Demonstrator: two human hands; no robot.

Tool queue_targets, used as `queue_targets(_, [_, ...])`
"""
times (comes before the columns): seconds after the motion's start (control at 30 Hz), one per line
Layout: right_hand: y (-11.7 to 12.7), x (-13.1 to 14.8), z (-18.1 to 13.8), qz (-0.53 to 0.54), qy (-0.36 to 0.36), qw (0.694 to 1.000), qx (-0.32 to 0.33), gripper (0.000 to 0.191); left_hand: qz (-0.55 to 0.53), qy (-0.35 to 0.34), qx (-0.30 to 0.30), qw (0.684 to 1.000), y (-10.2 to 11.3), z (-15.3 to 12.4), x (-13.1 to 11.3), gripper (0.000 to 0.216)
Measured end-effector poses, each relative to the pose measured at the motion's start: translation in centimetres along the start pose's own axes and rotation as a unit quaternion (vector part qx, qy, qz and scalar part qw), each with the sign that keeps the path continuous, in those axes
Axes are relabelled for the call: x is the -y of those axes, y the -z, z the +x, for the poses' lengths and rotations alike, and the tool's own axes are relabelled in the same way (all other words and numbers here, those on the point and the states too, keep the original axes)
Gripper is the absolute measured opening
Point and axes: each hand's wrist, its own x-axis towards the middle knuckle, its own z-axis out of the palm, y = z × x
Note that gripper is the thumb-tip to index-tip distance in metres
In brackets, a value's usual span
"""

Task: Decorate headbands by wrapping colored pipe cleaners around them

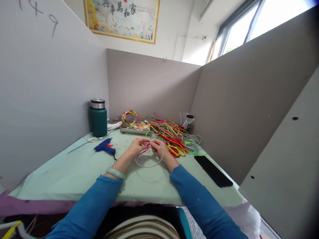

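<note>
Over the middle of the table, both my hands meet at a thin white hoop. A pink pipe cleaner lies at the top of the hoop, between my fingertips. My left hand pinches the pink pipe cleaner, its loose end hanging down. With closed fingers my right hand grips the hoop beside it. The rest of the hoop hangs below my hands in an open curve. How far the pipe cleaner goes around the hoop is hidden by my fingers.
A blue glue gun lies left of my hands, near a green bottle. Behind are a metal tray, a multicoloured ring and a heap of pipe cleaners. Yellow-handled scissors and a black phone-like slab lie right.
</note>
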Motion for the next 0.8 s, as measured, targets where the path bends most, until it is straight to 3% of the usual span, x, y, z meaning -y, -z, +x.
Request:
queue_targets(0.23, [-0.04, 0.02, -0.01, -0.010, 0.000, 1.000, -0.007, 0.026, 0.100, -0.044, -0.015, 0.994, -0.12, 0.08, 0.52, 0.033])
queue_targets(0.43, [-0.08, 0.06, 0.00, -0.016, 0.002, 1.000, -0.011, 0.026, 0.200, -0.070, -0.025, 0.977, -0.16, -0.19, 0.33, 0.012])
queue_targets(0.8, [-0.05, 0.08, -0.06, -0.010, 0.012, 1.000, -0.009, 0.024, 0.217, -0.071, -0.027, 0.973, -0.15, -0.11, 0.36, 0.015])
